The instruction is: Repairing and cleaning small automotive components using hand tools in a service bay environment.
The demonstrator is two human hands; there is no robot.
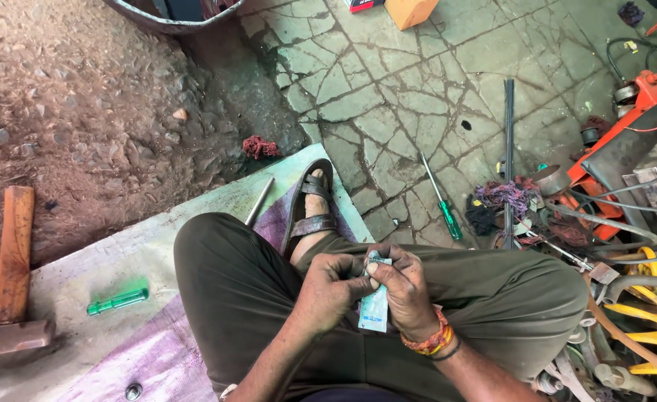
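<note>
your right hand (pixel 406 290) pinches the top of a small pale blue sachet (pixel 375 305) at lower centre of the frame, above your lap, while your left hand (pixel 332 286) closes its fingertips on the same top edge. it looks like a tear is in hand, so grip close on both sides and pull apart evenly, keeping the sachet upright over your trousers (pixel 254 290).
</note>
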